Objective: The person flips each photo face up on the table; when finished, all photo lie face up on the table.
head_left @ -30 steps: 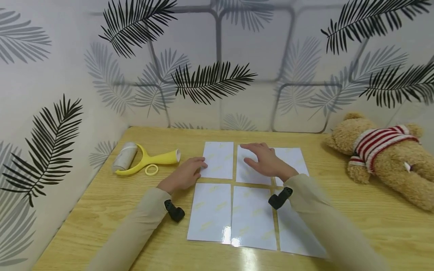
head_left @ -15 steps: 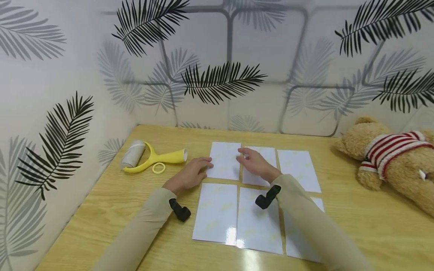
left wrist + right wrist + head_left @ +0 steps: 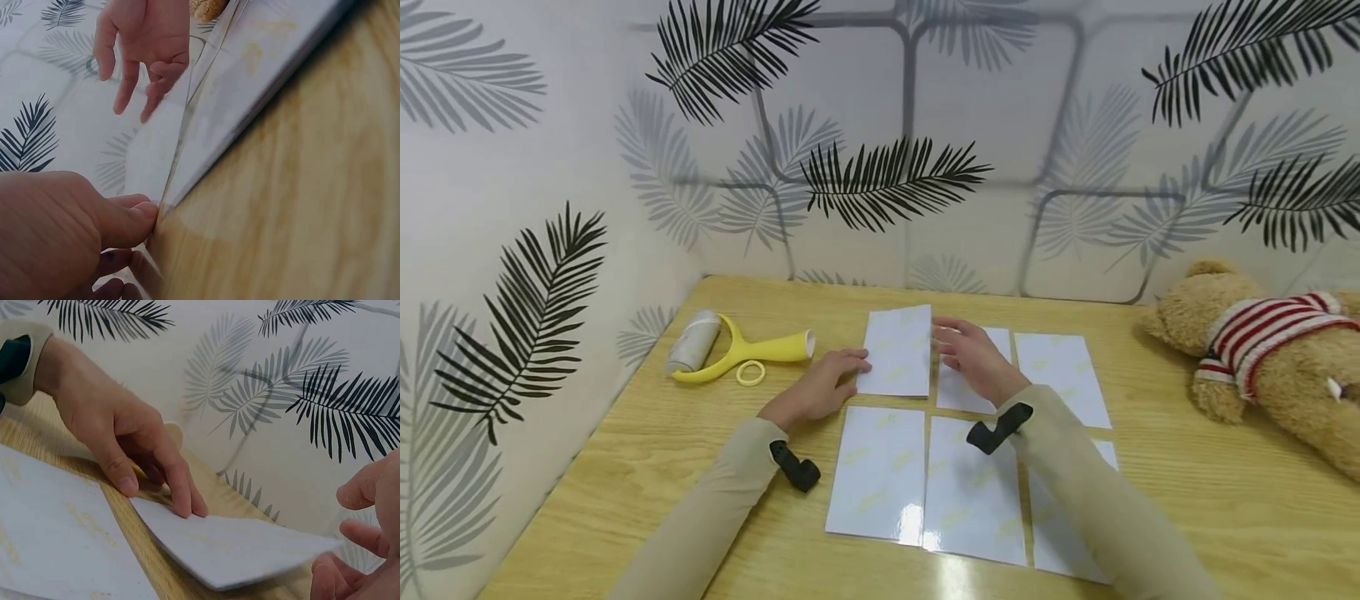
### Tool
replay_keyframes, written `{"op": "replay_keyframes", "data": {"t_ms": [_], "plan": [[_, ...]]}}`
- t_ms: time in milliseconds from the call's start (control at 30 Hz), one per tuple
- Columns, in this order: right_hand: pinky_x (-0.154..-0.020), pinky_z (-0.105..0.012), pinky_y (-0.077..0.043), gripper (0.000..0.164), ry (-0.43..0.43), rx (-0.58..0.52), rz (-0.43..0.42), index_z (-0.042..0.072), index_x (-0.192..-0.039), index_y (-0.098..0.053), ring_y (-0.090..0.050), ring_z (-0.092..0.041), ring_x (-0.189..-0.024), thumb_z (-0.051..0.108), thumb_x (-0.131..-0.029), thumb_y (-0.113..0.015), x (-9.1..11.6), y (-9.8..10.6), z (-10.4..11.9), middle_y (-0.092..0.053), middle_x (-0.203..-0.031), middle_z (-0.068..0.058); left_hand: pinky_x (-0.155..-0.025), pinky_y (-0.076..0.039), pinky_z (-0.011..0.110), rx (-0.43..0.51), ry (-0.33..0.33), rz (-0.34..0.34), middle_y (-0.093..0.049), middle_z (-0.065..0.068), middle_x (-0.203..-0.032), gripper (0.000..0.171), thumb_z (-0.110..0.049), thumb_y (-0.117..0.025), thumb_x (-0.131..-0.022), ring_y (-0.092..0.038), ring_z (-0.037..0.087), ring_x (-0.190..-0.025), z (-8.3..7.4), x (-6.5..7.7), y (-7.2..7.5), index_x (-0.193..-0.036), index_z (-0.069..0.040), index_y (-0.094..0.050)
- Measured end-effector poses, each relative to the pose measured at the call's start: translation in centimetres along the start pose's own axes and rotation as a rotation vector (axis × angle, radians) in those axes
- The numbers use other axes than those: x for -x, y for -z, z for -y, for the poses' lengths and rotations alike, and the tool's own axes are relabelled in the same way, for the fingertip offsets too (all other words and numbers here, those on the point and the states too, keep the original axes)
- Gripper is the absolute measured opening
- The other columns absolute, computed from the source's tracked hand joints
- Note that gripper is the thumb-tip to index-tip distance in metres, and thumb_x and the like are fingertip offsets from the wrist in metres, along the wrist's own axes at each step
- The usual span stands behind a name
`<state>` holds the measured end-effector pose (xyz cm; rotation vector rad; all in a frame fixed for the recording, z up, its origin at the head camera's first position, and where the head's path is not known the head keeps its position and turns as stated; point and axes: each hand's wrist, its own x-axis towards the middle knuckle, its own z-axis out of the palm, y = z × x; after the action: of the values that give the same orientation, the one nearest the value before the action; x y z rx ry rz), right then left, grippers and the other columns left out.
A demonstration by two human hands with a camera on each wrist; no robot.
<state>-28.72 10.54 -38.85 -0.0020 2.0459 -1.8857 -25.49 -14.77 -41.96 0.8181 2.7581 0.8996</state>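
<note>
A white card [image 3: 895, 354] with faint yellow marks, top left of a two-row layout, has its right side raised off the table. My left hand [image 3: 820, 385] holds its left edge. In the left wrist view the thumb and a finger of the left hand [image 3: 69, 234] pinch the card's corner. The right wrist view shows the card [image 3: 237, 553] tilted, with the left hand [image 3: 119, 422] at its far end. My right hand [image 3: 977, 358] hovers beside the raised edge, above a second white card [image 3: 958, 392], its fingers loosely bent.
Several more white cards [image 3: 876, 475] lie flat nearby. At the left lie a yellow forked handle [image 3: 760, 348], a grey roll [image 3: 694, 342] in its fork and a yellow ring [image 3: 750, 373]. A teddy bear [image 3: 1270, 350] lies at the right, and a leaf-patterned wall stands behind.
The top-left card lay flat; now its right side is lifted. The right hand moved left to that edge, then slightly back right. The left hand stays at the card's left edge.
</note>
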Motion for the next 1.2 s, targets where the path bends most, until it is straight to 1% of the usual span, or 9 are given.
{"op": "replay_keyframes", "data": {"t_ms": [233, 433, 567, 667, 733, 833, 900, 1067, 1200], "plan": [[-0.07, -0.028, -0.04, 0.042, 0.166, 0.244, 0.12, 0.014, -0.142, -0.049, -0.05, -0.019, -0.079, 0.015, -0.099, -0.049, -0.4, -1.4, -0.9, -0.052, -0.097, -0.005, -0.113, -0.027, 0.053, 0.004, -0.068, -0.045, -0.043, 0.023, -0.145, 0.035, 0.004, -0.053, -0.094, -0.035, 0.041, -0.137, 0.2, 0.5, -0.1, -0.129, 0.004, -0.052], [-0.064, -0.027, -0.039, 0.043, 0.354, 0.63, 0.025, 0.007, -0.139, -0.05, -0.045, -0.019, -0.073, 0.012, -0.096, -0.052, 0.0, -2.6, -0.9, -0.054, -0.098, -0.011, -0.113, -0.026, 0.053, 0.036, -0.086, -0.034, -0.042, 0.024, -0.145, 0.035, 0.004, -0.054, -0.093, -0.035, 0.041, -0.137, 0.0, 0.5, -0.1, -0.128, 0.005, -0.052], [-0.072, -0.032, -0.04, 0.045, 0.349, 0.602, -0.028, 0.006, -0.141, -0.047, -0.047, -0.024, -0.086, 0.011, -0.096, -0.052, 0.3, -2.6, -0.8, -0.053, -0.106, -0.016, -0.114, -0.025, 0.053, 0.115, -0.064, -0.006, -0.039, 0.023, -0.148, 0.036, 0.002, -0.054, -0.093, -0.032, 0.041, -0.139, -0.3, 0.4, 0.1, -0.129, 0.005, -0.052], [-0.082, -0.033, -0.042, 0.046, 0.344, 0.535, -0.036, 0.007, -0.142, -0.045, -0.048, -0.024, -0.098, 0.009, -0.096, -0.052, 0.5, -2.2, -0.8, -0.053, -0.123, -0.018, -0.115, -0.022, 0.053, 0.236, -0.008, -0.006, -0.033, 0.02, -0.152, 0.038, -0.001, -0.052, -0.096, -0.026, 0.038, -0.143, -0.6, 0.3, 0.3, -0.133, 0.002, -0.05], [-0.078, -0.034, -0.042, 0.047, 0.337, 0.468, -0.028, 0.008, -0.142, -0.045, -0.048, -0.024, -0.091, 0.007, -0.096, -0.053, 0.8, -2.0, -0.7, -0.051, -0.126, -0.017, -0.115, -0.023, 0.054, 0.319, 0.028, -0.029, -0.025, 0.02, -0.155, 0.041, -0.004, -0.05, -0.097, -0.024, 0.038, -0.143, -0.9, 0.2, 0.3, -0.138, 0.0, -0.044], [-0.069, -0.027, -0.042, 0.047, 0.338, 0.397, -0.022, 0.009, -0.143, -0.045, -0.047, -0.018, -0.077, 0.005, -0.096, -0.053, 1.0, -1.7, -0.4, -0.054, -0.103, -0.013, -0.113, -0.027, 0.054, 0.459, 0.092, -0.073, -0.013, 0.018, -0.158, 0.054, -0.01, -0.046, -0.1, -0.023, 0.037, -0.143, -1.4, 0.0, 0.3, -0.15, -0.005, -0.026], [-0.059, -0.025, -0.037, 0.048, 0.335, 0.345, -0.009, 0.009, -0.143, -0.044, -0.037, -0.017, -0.066, 0.003, -0.096, -0.053, 1.1, -1.5, -0.1, -0.043, -0.083, -0.006, -0.113, -0.028, 0.052, 0.606, 0.139, -0.107, -0.011, 0.017, -0.158, 0.061, -0.014, -0.044, -0.102, -0.024, 0.036, -0.143, -1.8, -0.2, 0.2, -0.154, -0.008, -0.013], [-0.061, -0.023, -0.037, 0.049, 0.317, 0.3, 0.012, 0.011, -0.144, -0.043, -0.041, -0.016, -0.073, 0.004, -0.096, -0.053, 1.2, -1.5, 0.3, -0.05, -0.097, -0.007, -0.115, -0.026, 0.041, 1.083, 0.219, -0.203, -0.007, 0.019, -0.16, 0.064, -0.009, -0.037, -0.104, -0.018, 0.029, -0.147, -2.2, -0.6, 0.2, -0.156, -0.01, 0.002], [-0.059, -0.024, -0.037, 0.047, 0.3, 0.336, 0.009, 0.011, -0.143, -0.046, -0.043, -0.018, -0.07, 0.006, -0.097, -0.053, 1.0, -1.5, 0.1, -0.049, -0.084, -0.007, -0.102, -0.036, 0.023, 1.246, 0.197, -0.217, 0.0, 0.02, -0.16, 0.063, 0.003, -0.028, -0.102, -0.014, 0.026, -0.147, -2.3, -0.6, 0.1, -0.155, -0.008, 0.005]]}}
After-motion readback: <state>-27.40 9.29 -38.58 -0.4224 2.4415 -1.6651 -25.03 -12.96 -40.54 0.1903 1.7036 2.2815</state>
